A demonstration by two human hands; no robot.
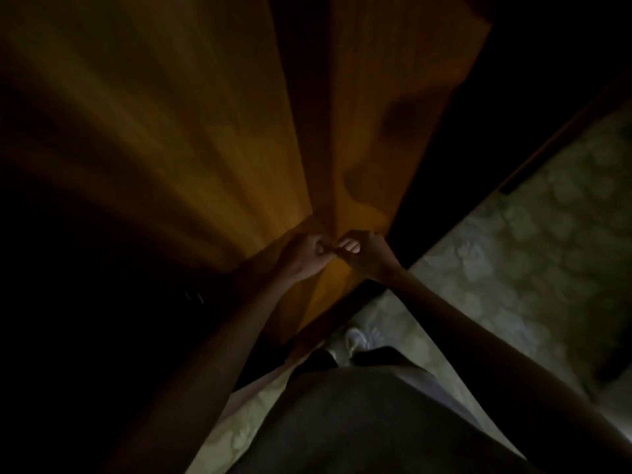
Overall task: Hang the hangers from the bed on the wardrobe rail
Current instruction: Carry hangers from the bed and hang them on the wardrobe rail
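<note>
Two orange-brown wooden wardrobe doors, the left door and the right door, fill the upper part of the dim head view and meet at a vertical seam. My left hand is closed in a fist just left of that seam, low on the left door. My right hand is closed just right of it on the right door. The fingers of both curl around something small at the door edges; a handle cannot be made out. No hanger, bed or rail is in view.
A pale patterned floor runs along the right and below me. My white shoe stands close to the wardrobe's base. Deep shadow lies right of the right door and over the whole lower left.
</note>
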